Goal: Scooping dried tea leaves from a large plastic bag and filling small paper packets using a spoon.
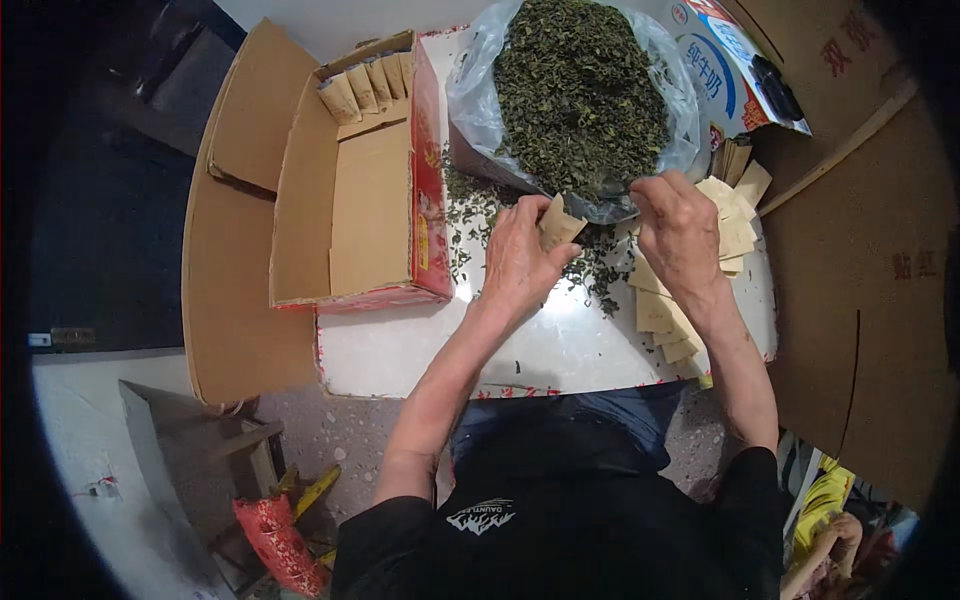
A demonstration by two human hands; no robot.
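Here's the left grip, thumb and fingers pinching a small paper packet, and it all hinges on the gap between that packet and the other hand! The packet sits at the fingertips, on the right-hand side of the left grip, one end tipped up and away from the body; its long axis seems to run forward, though foreshortened, so I can't call the exact lean. Off to the packet's right, a short gap away and not touching it, hangs the right grip, fingers bunched and pointing back left toward the bag; whether anything is pinched in there, I can't tell. The left hand is clearly the nearer one, for it has the packet. Straight ahead of both grips, just beyond the packet, rises the heap of leaves in its clear bag, with the right fingertips close by the bag's near edge. Below the packet, loose leaves litter the tabletop. Left of the left grip stands the open box, a row of packets in its far end. And under and around the right grip, a fan of pale envelopes spreads out!
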